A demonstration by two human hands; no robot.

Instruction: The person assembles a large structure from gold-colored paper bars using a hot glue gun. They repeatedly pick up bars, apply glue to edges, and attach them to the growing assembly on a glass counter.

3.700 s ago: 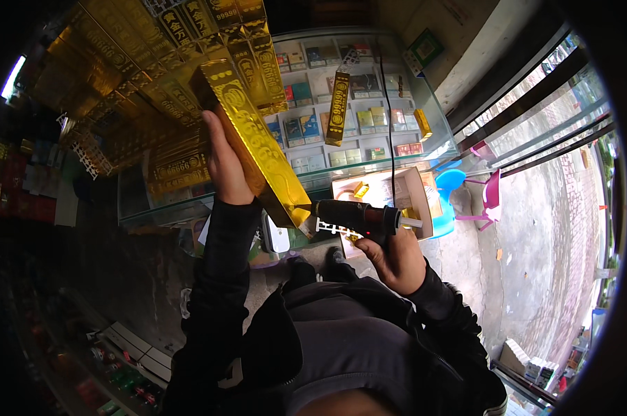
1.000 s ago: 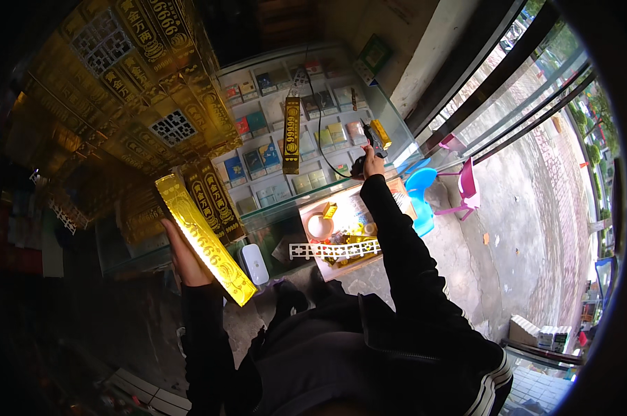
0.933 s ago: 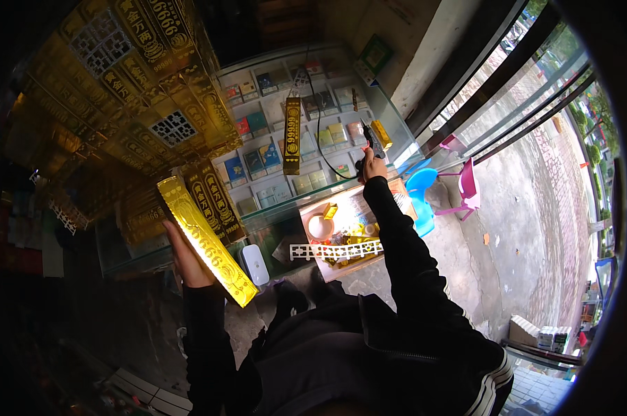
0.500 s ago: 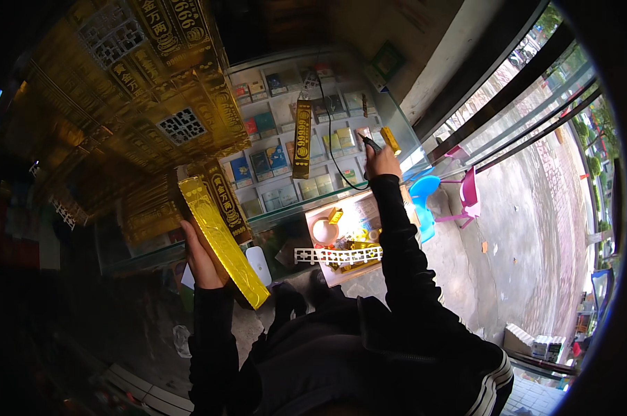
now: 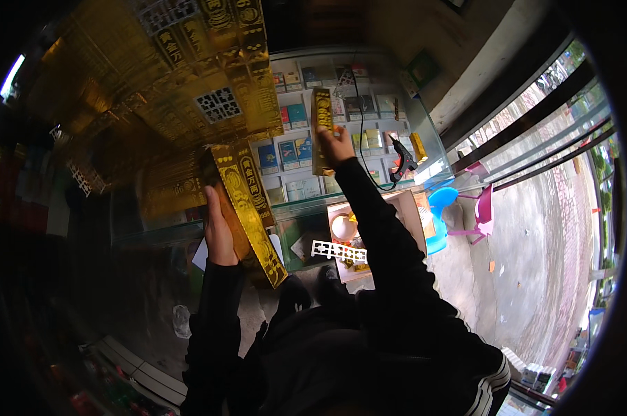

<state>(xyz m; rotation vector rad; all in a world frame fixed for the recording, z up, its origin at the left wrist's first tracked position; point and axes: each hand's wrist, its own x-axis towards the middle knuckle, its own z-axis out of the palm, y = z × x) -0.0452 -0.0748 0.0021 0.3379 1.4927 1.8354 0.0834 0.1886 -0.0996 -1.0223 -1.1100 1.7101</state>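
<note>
My left hand (image 5: 220, 236) is closed on the lower edge of a long gold foil-covered bar (image 5: 247, 215), which slants down toward me. Past it rises a large gold foil-covered structure (image 5: 168, 104) with white lattice panels. Over the glass display counter (image 5: 299, 201), my right hand (image 5: 338, 147) grips a narrow gold box (image 5: 320, 104) with dark printing, thumb and fingers at its sides. A black glue gun (image 5: 403, 163) lies on the glass to the right of that hand, its cord looping away.
A small gold block (image 5: 417, 147) rests near the counter's right edge. In front of the counter stands an open carton (image 5: 405, 208) with a roll of tape (image 5: 342, 227) and a white lattice strip (image 5: 339, 251). Blue (image 5: 440, 215) and pink (image 5: 485, 211) plastic chairs stand right.
My right hand has let go of the glue gun and moved left onto the narrow gold box. My left hand still holds the long gold bar, now turned to show its printed face.
</note>
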